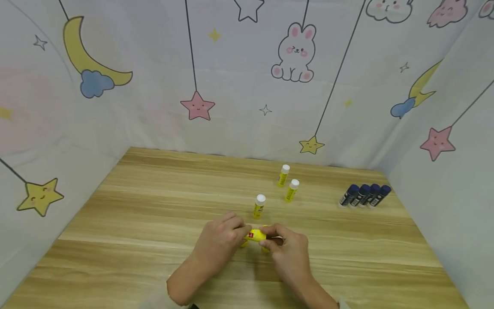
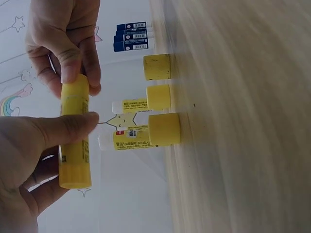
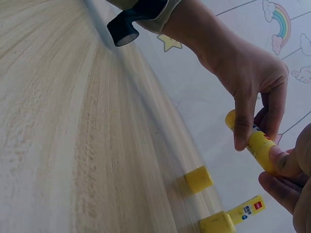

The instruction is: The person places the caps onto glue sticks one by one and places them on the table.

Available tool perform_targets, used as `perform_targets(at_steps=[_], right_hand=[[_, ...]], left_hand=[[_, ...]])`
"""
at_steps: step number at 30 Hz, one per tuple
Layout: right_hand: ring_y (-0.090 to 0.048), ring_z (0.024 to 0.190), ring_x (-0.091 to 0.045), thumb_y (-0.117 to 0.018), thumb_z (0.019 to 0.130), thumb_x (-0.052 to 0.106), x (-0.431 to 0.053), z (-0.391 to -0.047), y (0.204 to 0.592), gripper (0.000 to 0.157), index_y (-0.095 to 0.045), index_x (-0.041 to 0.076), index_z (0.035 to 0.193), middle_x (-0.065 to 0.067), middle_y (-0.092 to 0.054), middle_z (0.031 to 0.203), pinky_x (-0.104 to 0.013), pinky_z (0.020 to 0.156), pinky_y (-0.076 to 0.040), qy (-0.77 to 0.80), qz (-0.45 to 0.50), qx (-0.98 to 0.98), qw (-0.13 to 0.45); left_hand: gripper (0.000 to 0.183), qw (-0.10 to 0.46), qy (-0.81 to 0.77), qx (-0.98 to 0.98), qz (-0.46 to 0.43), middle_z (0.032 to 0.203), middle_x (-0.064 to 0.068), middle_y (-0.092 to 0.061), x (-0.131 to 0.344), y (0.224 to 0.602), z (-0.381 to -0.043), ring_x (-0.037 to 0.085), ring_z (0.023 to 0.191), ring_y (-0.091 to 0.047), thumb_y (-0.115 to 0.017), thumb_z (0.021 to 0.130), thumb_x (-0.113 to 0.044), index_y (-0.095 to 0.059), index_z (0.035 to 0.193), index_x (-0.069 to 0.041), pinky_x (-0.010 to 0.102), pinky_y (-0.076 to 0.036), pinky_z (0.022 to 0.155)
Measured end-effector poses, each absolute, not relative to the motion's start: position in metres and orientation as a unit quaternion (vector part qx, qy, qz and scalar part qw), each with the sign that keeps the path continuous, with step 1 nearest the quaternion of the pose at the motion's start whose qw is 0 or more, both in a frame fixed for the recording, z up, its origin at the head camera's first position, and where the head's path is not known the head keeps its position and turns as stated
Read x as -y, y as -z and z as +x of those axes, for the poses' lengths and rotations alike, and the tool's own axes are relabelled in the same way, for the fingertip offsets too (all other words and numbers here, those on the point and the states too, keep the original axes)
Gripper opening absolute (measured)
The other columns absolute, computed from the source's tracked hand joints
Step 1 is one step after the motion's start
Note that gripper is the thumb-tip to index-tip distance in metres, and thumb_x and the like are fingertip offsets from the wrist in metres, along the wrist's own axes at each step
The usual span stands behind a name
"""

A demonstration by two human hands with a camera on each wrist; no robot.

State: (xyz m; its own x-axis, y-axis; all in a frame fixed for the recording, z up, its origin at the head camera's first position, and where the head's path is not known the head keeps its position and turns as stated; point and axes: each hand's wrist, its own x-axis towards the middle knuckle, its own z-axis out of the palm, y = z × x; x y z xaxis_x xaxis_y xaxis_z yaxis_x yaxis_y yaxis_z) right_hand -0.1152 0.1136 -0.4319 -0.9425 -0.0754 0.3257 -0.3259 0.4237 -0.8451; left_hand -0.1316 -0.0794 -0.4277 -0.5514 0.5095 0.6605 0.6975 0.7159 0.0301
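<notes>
A yellow glue stick (image 1: 254, 234) is held lengthwise between both hands, above the table. My left hand (image 1: 220, 240) grips its body, the thumb lying across the label in the left wrist view. My right hand (image 1: 291, 253) pinches the other end between thumb and fingers. Beneath and beyond the hands, short yellow caps stand on the table: one cap (image 2: 157, 67), a second cap (image 2: 158, 97) and a third cap (image 2: 164, 129). In the head view the hands and glue stick partly hide them.
White-topped yellow glue sticks stand past the hands: one glue stick (image 1: 259, 207) close by, another glue stick (image 1: 292, 191) and a third glue stick (image 1: 283, 176) farther back. Several dark blue-capped sticks (image 1: 364, 196) stand in a row at the right. A patterned curtain (image 1: 239, 133) borders the wooden table (image 1: 154, 193).
</notes>
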Motion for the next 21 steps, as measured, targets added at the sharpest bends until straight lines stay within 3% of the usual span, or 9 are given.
perform_targets(at_steps=[12, 21], right_hand=[[-0.074, 0.095, -0.014, -0.083, 0.077, -0.008, -0.126, -0.115, 0.419, 0.028, -0.076, 0.011, 0.097, 0.004, -0.076, 0.101, -0.026, 0.078, -0.061, -0.547, 0.152, 0.816, 0.111], [-0.073, 0.093, -0.011, -0.083, 0.080, -0.002, -0.136, -0.115, 0.413, 0.027, -0.076, 0.013, 0.101, 0.004, -0.076, 0.103, -0.025, 0.078, -0.061, -0.527, 0.173, 0.823, 0.122]], left_hand=[[0.031, 0.303, 0.194, 0.866, -0.349, 0.086, -0.005, -0.070, 0.076, 0.426, -0.135, 0.007, 0.079, -0.063, -0.094, 0.070, -0.020, -0.080, 0.096, -0.011, 0.018, -0.055, 0.069], [0.041, 0.304, 0.235, 0.850, -0.360, 0.092, -0.007, -0.072, 0.073, 0.429, -0.137, 0.008, 0.085, -0.066, -0.095, 0.069, -0.023, -0.079, 0.107, -0.016, 0.021, -0.057, 0.074]])
